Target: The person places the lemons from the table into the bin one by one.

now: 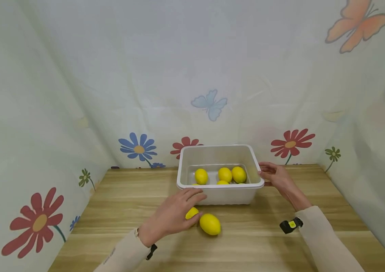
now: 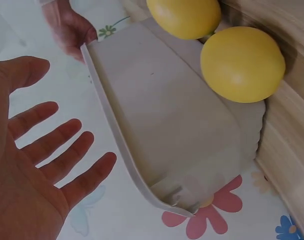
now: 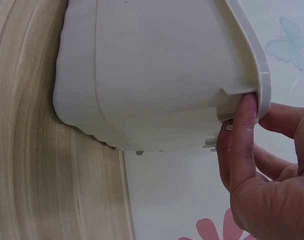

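A white plastic bin (image 1: pixel 224 195) stands on the table with several lemons (image 1: pixel 225 174) inside. My right hand (image 1: pixel 279 182) grips its right rim; the right wrist view shows fingers (image 3: pixel 243 145) tucked under the lip and the thumb on the other side. Spread fingers and an empty palm mark my left hand (image 1: pixel 175 213), near the bin's front left corner. Below it, one lemon (image 1: pixel 210 224) lies on the table in full view. Another lemon (image 1: pixel 191 213) is partly hidden by that hand. In the left wrist view both loose lemons (image 2: pixel 243 64) are beside the bin's front wall.
The wooden table (image 1: pixel 128 196) runs back to a pale curtain (image 1: pixel 145 75) printed with flowers and butterflies, which also encloses both sides. The bin stands near the table's back edge.
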The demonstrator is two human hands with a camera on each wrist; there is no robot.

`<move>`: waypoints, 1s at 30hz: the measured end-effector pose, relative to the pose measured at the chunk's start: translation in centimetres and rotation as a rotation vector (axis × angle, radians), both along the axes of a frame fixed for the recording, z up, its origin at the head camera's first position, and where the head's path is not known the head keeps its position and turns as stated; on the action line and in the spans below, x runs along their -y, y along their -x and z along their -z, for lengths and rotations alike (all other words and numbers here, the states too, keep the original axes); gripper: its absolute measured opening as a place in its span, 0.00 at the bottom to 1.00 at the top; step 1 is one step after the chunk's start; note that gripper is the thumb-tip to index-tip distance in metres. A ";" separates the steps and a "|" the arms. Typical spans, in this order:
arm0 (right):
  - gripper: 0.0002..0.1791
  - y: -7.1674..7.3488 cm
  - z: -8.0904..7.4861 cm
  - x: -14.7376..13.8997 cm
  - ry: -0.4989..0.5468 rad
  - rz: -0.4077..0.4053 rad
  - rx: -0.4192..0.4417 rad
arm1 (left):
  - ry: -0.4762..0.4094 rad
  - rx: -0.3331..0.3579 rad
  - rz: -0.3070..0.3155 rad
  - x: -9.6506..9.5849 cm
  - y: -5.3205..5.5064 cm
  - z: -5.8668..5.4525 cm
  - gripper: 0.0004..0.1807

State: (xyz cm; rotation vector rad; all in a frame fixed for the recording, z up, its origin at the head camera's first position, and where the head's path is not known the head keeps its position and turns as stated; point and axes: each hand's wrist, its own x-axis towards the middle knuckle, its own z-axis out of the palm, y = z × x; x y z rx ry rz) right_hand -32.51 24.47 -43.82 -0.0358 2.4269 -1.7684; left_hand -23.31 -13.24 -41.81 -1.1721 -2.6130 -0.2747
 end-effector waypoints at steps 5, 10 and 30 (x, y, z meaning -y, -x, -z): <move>0.31 0.0 0.1 -0.2 -0.001 -0.010 -0.012 | 0.015 0.000 -0.012 0.2 -0.1 0.5 0.27; 0.31 0.5 -0.3 -0.2 -0.005 -0.010 -0.034 | 0.024 -0.053 -0.023 0.2 0.3 0.0 0.27; 0.31 0.2 0.2 -0.1 0.001 -0.019 -0.033 | 0.071 0.007 -0.035 0.5 0.7 2.3 0.26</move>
